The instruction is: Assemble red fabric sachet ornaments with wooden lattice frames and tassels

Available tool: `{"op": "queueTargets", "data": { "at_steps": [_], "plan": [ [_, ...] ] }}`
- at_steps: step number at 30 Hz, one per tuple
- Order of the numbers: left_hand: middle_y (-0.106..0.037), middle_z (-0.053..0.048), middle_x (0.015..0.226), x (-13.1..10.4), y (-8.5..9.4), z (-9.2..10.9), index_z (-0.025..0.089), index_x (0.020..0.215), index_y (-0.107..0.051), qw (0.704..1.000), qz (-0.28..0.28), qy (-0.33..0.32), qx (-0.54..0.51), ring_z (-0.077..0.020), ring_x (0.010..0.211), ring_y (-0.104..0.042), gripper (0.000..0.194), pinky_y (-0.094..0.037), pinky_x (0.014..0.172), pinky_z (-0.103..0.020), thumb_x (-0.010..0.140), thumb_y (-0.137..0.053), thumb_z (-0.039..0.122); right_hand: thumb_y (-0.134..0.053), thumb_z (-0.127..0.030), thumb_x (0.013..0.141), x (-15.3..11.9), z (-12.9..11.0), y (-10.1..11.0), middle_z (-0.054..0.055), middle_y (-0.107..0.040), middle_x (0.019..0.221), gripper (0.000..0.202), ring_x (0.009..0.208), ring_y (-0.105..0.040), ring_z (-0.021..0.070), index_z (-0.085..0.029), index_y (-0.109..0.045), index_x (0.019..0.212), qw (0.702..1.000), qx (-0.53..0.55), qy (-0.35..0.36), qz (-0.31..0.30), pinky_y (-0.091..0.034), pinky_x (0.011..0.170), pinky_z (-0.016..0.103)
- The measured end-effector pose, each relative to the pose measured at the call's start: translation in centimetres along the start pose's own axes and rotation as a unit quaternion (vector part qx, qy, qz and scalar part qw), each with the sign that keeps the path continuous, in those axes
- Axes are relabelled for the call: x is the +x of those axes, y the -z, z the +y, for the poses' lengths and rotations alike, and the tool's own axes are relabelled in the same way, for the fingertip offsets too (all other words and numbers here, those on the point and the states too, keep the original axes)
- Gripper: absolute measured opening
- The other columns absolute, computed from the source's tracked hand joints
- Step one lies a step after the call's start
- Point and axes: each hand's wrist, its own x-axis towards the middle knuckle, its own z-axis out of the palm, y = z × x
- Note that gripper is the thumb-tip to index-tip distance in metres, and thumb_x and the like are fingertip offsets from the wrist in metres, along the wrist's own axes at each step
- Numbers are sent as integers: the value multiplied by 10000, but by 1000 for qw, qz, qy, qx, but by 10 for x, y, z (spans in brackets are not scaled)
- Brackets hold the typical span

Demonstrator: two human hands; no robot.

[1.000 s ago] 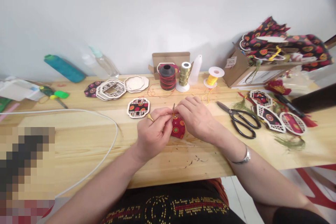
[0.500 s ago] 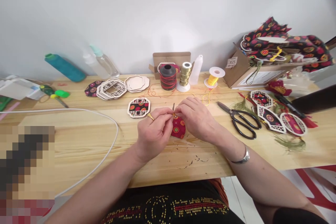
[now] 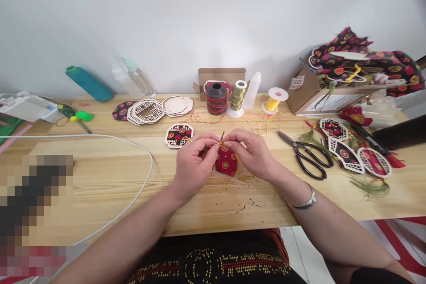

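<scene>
A red patterned fabric piece [image 3: 226, 162] hangs between my hands, just above the wooden table. At its top edge a small bit of yellow cord [image 3: 222, 143] shows. My left hand [image 3: 196, 164] is closed, its thumb and forefinger pinching the cord from the left. From the right, my right hand [image 3: 251, 153] pinches the same spot with thumb and fingertips. A thin dark pointed tool [image 3: 222, 135] sticks up between the fingertips; its lower part is hidden by my fingers. Left of the hands lies an octagonal lattice ornament [image 3: 179, 136] with patterned fabric.
Black-handled scissors [image 3: 309, 155] lie to the right, beside finished ornaments [image 3: 346, 155]. Thread spools [image 3: 217, 99] and a yellow cord spool [image 3: 274, 100] stand behind. A cardboard box [image 3: 316, 97] holds fabric. A white cable [image 3: 151, 159] curves across the left.
The view has shifted slightly. My right hand has turned and its fingertips have drawn back a little, so the yellow cord and more of the red fabric show.
</scene>
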Motion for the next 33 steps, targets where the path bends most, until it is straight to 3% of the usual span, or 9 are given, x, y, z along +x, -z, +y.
{"op": "queueTargets", "data": {
  "at_steps": [9,15,19,23,28,33],
  "plan": [
    [-704,-39,857,-1,0,1,174,744,-672,1000,2,10,-3,-134,781,-649,103,-533,665,-244,796,-609,111,-607,-116,813,-1,3,-5,12,-684,759,106,727,-617,130,-189,-669,768,999,-15,25,46,-487,712,277],
    [-709,-36,847,1,0,2,181,750,-672,1000,16,3,-1,-142,802,-655,99,-544,693,-267,803,-609,127,-625,-185,786,1,-1,-2,20,-727,764,85,705,-645,136,-178,-710,784,994,51,-93,7,-511,688,287],
    [-708,-39,843,2,0,3,180,745,-673,1000,21,-2,3,-142,792,-652,104,-544,705,-276,802,-608,122,-650,-198,736,3,-4,1,7,-725,722,81,629,-622,117,-173,-719,770,972,138,-186,-37,-510,612,265],
    [-707,-38,850,1,0,3,180,757,-674,1000,14,-1,1,-141,800,-652,103,-539,711,-271,804,-605,120,-684,-215,699,5,-7,3,-4,-704,683,67,598,-591,99,-162,-710,729,954,184,-232,-46,-500,598,253],
    [-704,-34,834,1,0,3,176,743,-674,1000,12,1,-4,-137,791,-648,101,-533,709,-261,806,-610,130,-705,-229,680,6,-8,2,-4,-701,689,90,601,-584,100,-162,-713,739,950,203,-239,-8,-493,580,247],
    [-706,-36,847,0,0,3,178,752,-677,1000,10,2,-2,-141,806,-651,97,-537,721,-268,808,-611,133,-694,-201,711,3,-4,-3,5,-718,703,44,627,-618,119,-176,-724,730,968,167,-183,21,-510,604,261]
  ]
}}
